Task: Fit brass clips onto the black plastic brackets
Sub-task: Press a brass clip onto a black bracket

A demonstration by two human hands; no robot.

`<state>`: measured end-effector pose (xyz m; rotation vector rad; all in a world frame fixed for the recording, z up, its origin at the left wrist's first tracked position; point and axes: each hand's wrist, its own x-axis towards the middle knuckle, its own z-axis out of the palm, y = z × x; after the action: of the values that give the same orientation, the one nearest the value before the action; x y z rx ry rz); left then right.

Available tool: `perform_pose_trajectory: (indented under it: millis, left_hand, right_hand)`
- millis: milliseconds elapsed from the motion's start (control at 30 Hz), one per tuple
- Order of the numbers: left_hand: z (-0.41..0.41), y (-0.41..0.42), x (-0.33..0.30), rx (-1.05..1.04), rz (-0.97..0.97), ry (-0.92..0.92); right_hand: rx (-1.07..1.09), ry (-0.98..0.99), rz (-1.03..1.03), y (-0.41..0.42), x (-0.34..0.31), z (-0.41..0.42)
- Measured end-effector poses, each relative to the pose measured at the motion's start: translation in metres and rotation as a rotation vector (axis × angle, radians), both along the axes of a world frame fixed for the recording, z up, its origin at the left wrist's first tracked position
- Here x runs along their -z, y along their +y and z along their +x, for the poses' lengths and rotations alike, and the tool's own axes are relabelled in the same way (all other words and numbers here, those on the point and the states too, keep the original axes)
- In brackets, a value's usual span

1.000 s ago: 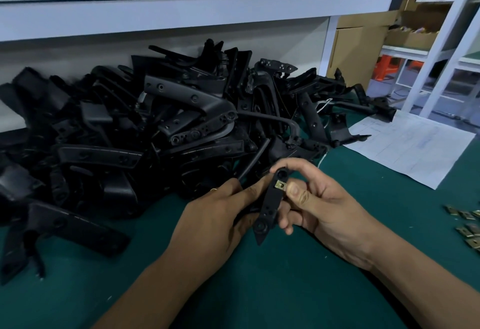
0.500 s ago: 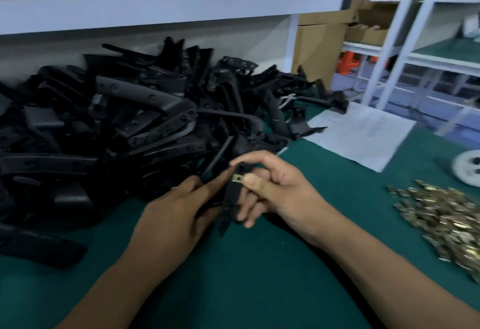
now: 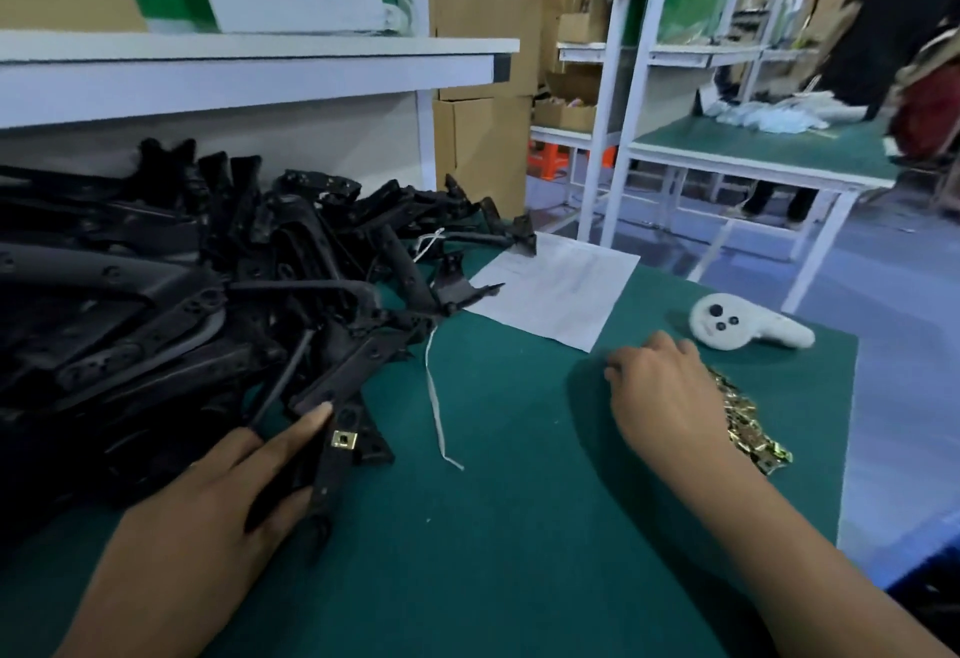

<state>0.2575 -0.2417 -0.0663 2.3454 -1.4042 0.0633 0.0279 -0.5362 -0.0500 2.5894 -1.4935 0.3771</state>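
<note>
Inspector: Starting left: your left hand (image 3: pixel 208 496) grips a bracket (image 3: pixel 332 470) near the pile (image 3: pixel 156 304), one brass clip (image 3: pixel 343 439) seated.

Operator: Right?

Inspector: Your right hand (image 3: pixel 670 397) rests on the loose clips (image 3: pixel 748 423); grasp hidden. Most brackets look unclipped.

We see a green-topped workbench (image 3: pixel 509 527). Left of the left hand's fingertips (image 3: pixel 317 413) lies a heap of black plastic brackets (image 3: pixel 156 304). A loose white string (image 3: pixel 435 408) lies between both hands' fingers. Beyond the right fingers (image 3: pixel 623 363) lie a paper sheet (image 3: pixel 556 288) and a white controller (image 3: pixel 737 327); just beside them, brass clips (image 3: pixel 748 423).
</note>
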Motion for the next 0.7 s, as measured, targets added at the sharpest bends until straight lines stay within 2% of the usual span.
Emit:
perform_pose_trajectory:
  millis: [267, 333, 367, 433, 500, 600, 700]
  left_hand:
    - [-0.002, -0.001, 0.004, -0.057, -0.017, -0.116]
    - [-0.001, -0.001, 0.003, -0.072, -0.027, -0.11]
    - [-0.002, -0.001, 0.002, -0.092, -0.039, -0.105]
    - [-0.004, 0.0, -0.001, -0.148, -0.091, -0.096]
    - [-0.003, 0.0, -0.004, -0.219, -0.114, -0.106]
    - [-0.002, 0.002, -0.003, -0.263, -0.109, -0.135]
    - [0.002, 0.005, -0.002, -0.321, -0.177, -0.114]
  right_hand:
    - [-0.124, 0.013, 0.019, 0.007, -0.001, 0.018]
    - [-0.23, -0.151, 0.049, 0.014, 0.001, 0.026]
    - [-0.301, -0.308, 0.116, 0.02, -0.001, 0.032]
    - [-0.451, -0.706, 0.428, 0.04, -0.01, 0.053]
    - [-0.621, -0.963, 0.802, 0.065, -0.022, 0.081]
    - [-0.775, -1.124, 1.208, 0.097, -0.025, 0.121]
    - [-0.768, -1.288, 1.471, 0.122, -0.007, 0.143]
